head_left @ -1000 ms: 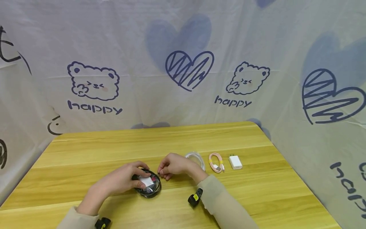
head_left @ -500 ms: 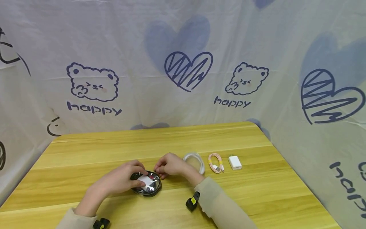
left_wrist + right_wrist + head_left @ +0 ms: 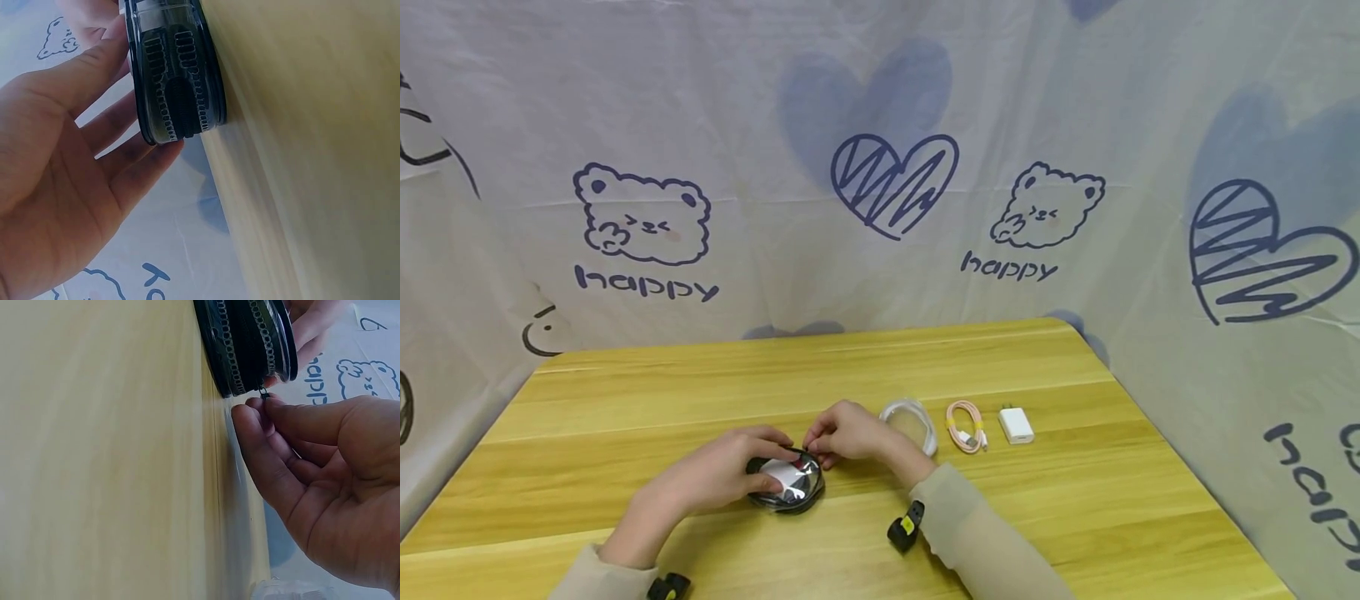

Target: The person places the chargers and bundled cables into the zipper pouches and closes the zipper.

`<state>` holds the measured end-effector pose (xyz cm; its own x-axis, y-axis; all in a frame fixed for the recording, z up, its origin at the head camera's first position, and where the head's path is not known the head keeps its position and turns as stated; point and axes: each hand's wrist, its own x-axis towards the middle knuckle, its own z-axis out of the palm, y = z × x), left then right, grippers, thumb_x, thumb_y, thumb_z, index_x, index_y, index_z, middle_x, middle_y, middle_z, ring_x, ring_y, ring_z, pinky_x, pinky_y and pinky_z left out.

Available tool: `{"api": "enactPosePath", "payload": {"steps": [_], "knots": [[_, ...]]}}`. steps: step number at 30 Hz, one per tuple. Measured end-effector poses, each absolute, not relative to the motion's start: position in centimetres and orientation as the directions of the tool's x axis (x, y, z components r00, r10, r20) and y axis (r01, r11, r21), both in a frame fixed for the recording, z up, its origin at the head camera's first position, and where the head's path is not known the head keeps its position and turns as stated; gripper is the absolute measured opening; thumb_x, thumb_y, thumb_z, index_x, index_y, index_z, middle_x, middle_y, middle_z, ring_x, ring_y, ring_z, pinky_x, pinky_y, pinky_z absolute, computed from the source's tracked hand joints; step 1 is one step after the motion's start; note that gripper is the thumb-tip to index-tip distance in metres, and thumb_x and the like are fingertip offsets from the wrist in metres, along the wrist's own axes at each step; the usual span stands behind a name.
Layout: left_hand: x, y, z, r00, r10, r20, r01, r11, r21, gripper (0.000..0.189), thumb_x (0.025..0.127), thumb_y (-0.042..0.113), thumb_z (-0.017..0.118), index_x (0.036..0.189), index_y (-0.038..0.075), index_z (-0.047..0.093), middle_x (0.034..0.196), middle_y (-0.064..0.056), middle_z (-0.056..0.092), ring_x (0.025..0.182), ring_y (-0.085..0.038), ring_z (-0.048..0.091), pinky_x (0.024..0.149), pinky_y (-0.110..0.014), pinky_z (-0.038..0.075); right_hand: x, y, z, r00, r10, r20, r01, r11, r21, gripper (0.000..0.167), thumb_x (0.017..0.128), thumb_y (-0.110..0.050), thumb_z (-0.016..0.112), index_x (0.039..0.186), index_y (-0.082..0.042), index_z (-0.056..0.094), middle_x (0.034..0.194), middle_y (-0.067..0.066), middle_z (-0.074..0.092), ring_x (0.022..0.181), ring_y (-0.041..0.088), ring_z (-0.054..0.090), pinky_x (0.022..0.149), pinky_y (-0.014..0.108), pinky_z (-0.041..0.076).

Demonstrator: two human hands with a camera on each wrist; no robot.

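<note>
A small round zip pouch (image 3: 801, 492) with black edging and a clear top stands on the table near its middle. Something white shows through the clear top. My left hand (image 3: 722, 471) grips the pouch from the left, thumb and fingers spread across its top and far side. At the pouch's right side, my right hand (image 3: 853, 432) pinches the small zipper pull (image 3: 264, 394) between thumb and forefinger. In the left wrist view, the black zipper teeth run along the pouch wall (image 3: 178, 81).
Right of my right hand lies a coiled white cable (image 3: 928, 433), partly covered by the wrist. Beyond it are a pink cable (image 3: 955, 425) bound with yellow ties and a white charger plug (image 3: 1017, 426). A printed cloth (image 3: 760, 167) hangs behind the wooden table (image 3: 1075, 517).
My right hand has moved slightly left, right up against the pouch, and more of the white cable shows. The left hand still holds the pouch, which has shifted only slightly.
</note>
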<state>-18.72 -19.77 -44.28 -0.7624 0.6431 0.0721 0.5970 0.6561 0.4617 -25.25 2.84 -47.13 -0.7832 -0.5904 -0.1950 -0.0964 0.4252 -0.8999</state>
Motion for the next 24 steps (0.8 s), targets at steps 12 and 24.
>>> {"api": "enactPosePath", "payload": {"steps": [12,24], "knots": [[-18.9,-19.8,-44.6,-0.752,0.655,0.072,0.615,0.660,0.431,0.033,0.092,0.026,0.079,0.122,0.014,0.078,0.126,-0.003,0.066,0.109,-0.020,0.065,0.091,-0.041,0.058,-25.4,3.2,-47.2,-0.763,-0.611,-0.211,-0.101,0.435,-0.895,0.011,0.098,0.006,0.064,0.093,0.004,0.074,0.076,0.004,0.069,0.067,0.012,0.065,0.064,0.025,0.061],[-18.8,-19.8,-44.7,-0.756,0.651,0.072,0.614,0.666,0.424,0.031,0.092,0.027,0.079,0.121,0.015,0.079,0.124,-0.001,0.066,0.106,-0.018,0.065,0.089,-0.040,0.058,-25.6,4.1,-46.5,-0.692,-0.674,-0.258,-0.119,0.460,-0.880,0.012,0.099,0.007,0.063,0.093,0.004,0.074,0.075,0.006,0.067,0.068,0.013,0.064,0.065,0.027,0.062]]}}
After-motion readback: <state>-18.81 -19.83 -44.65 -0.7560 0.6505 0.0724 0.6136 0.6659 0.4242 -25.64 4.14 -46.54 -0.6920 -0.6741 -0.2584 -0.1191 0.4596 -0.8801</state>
